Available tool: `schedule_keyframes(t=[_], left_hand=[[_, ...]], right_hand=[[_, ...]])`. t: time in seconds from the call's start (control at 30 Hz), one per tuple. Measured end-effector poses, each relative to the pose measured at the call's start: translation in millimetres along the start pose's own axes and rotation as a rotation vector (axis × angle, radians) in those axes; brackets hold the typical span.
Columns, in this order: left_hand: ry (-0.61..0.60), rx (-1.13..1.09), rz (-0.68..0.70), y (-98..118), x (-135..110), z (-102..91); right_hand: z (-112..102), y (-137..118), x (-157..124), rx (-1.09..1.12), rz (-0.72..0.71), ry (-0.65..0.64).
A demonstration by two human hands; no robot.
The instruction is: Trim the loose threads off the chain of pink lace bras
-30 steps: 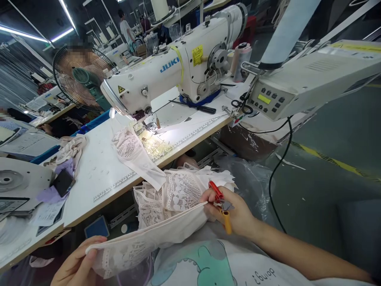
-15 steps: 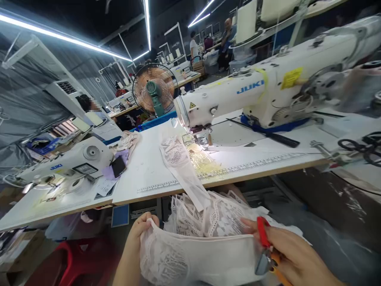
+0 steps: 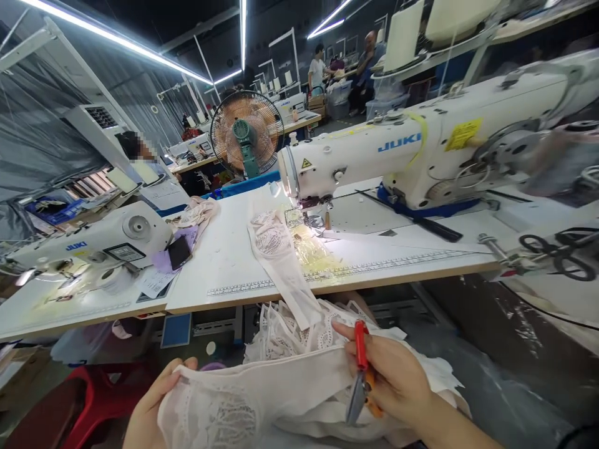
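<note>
My left hand (image 3: 156,399) is closed on the edge of a pale lace bra piece (image 3: 206,415), near its cup. In my right hand (image 3: 397,374) are small thread snips (image 3: 358,374) with a red and orange handle, their blades pointing down. The fingers of that hand also touch the band of the piece, which stretches between both hands. Behind it lies a heap of similar lace pieces (image 3: 290,333), partly hidden by the one I hold. Another lace bra piece (image 3: 271,240) lies on the table and hangs over its front edge.
A white sewing machine (image 3: 355,156) stands on the table (image 3: 219,262), with black scissors (image 3: 556,246) at the right. A second machine (image 3: 116,237) is at left. Behind are a fan (image 3: 247,134) and people. A red stool (image 3: 100,399) stands at lower left.
My left hand has moved left and down with the bra piece. My right hand, with the snips, has shifted left and slightly up. The view has tilted a little.
</note>
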State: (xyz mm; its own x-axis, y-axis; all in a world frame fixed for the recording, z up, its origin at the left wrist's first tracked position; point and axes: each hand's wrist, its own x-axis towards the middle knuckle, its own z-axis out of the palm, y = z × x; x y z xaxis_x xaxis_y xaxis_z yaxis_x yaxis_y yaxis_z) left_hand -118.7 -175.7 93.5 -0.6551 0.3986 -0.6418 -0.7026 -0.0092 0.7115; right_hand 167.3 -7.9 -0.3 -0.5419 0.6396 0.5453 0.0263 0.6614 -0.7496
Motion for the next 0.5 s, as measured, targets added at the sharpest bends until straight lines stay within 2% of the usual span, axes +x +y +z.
schedule_keyframes(t=[0.07,0.13,0.23,0.3,0.4,0.5], left_hand=[[0.024,-0.026,-0.055,-3.4,6.2,-5.8],[-0.021,-0.064,-0.139,-10.2,12.5,-9.8],[-0.111,-0.095,-0.266,-21.8,17.7,-12.2],[-0.136,-0.089,-0.292,-28.1,17.4,-11.1],[-0.149,-0.025,-0.216,-32.9,10.7,-5.8],[-0.091,0.088,0.09,-25.8,-6.4,-5.7]], right_hand=[[1.3,-3.7,7.7,-0.071,-0.257,0.141],[1.7,-5.4,13.8,-0.13,-0.409,0.236],[0.9,-3.2,17.9,-0.19,-0.436,0.264],[-0.3,0.4,17.8,-0.213,-0.424,0.259],[-2.3,2.0,15.2,-0.207,-0.372,0.246],[-5.0,-11.2,8.7,-0.149,-0.258,0.218]])
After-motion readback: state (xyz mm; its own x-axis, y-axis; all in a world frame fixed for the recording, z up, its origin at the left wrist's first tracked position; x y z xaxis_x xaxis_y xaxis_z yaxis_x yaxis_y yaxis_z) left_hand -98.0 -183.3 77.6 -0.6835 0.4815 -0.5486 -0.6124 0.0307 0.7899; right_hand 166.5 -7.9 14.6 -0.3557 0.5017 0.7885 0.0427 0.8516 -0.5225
